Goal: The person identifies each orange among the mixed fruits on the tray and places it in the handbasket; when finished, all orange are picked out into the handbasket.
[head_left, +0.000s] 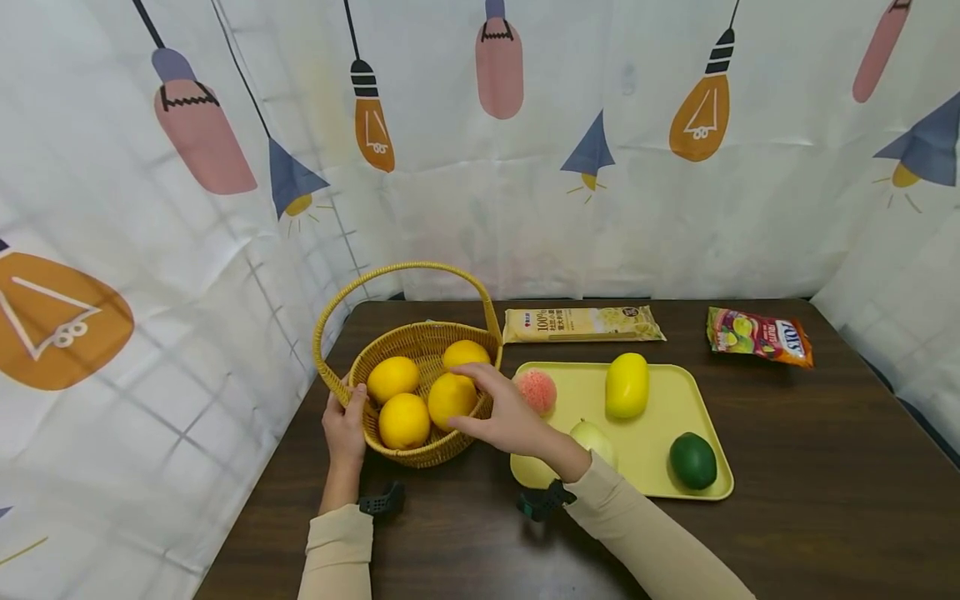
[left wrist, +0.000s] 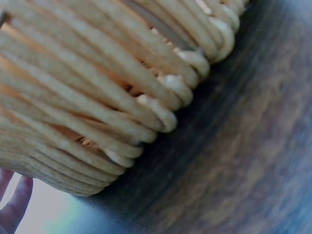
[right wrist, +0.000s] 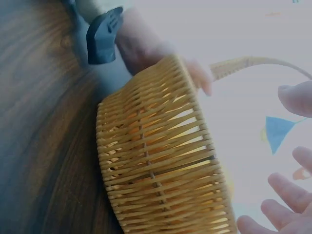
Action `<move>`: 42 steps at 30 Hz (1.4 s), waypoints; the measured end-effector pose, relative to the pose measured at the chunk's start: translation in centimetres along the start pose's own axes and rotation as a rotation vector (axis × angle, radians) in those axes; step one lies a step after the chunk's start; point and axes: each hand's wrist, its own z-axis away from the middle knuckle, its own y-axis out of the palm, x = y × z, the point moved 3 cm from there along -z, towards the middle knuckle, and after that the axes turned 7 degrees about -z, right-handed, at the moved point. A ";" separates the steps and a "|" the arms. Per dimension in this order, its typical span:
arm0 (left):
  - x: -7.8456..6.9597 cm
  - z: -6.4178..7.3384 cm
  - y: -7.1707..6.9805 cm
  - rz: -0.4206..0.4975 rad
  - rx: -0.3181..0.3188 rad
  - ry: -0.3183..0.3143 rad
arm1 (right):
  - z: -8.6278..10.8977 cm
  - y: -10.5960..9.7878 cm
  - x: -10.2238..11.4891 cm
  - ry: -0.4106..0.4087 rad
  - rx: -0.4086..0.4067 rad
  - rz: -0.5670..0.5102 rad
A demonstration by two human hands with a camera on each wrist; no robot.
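Note:
A woven wicker basket (head_left: pixel 429 454) with a tall arched handle stands on the table and holds several round, yellow-orange fruits (head_left: pixel 393 380). My left hand (head_left: pixel 345 433) grips the basket's left rim by the foot of the handle; in the left wrist view its fingers (left wrist: pixel 18 204) show beside the woven wall. Over the basket's right side is my right hand (head_left: pixel 504 417), thumb and fingers spread about the nearest fruit (head_left: pixel 452 400). From the right wrist, its fingers (right wrist: pixel 287 192) appear apart above the rim, with no fruit seen between them.
Right of the basket lies a yellow tray (head_left: pixel 652 475) bearing a peach (head_left: pixel 538 392), a pear (head_left: pixel 595 443), a yellow oblong fruit (head_left: pixel 627 386) and a dark green fruit (head_left: pixel 693 461). Behind it are a long noodle packet (head_left: pixel 581 325) and a snack bag (head_left: pixel 759 337). A printed curtain (head_left: pixel 540 225) borders the table.

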 end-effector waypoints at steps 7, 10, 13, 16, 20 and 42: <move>0.1 0.0 0.0 0.003 -0.015 -0.001 | 2.2 -1.1 0.9 0.006 0.011 -0.054; 0.1 -0.1 0.0 -0.003 -0.017 -0.001 | 2.7 -1.9 1.5 0.013 0.022 -0.062; 0.0 0.0 0.0 -0.028 -0.018 -0.004 | 3.1 -3.1 2.0 0.018 0.000 -0.028; 0.0 0.0 0.0 -0.045 -0.011 -0.003 | 3.3 -4.5 2.5 0.012 -0.042 0.001; -0.1 0.0 0.0 -0.035 0.003 0.000 | 3.4 -6.7 2.9 -0.010 -0.108 0.002; -3.1 1.1 -0.5 -0.025 0.068 -0.062 | 5.3 -15.1 2.8 0.022 -0.363 0.040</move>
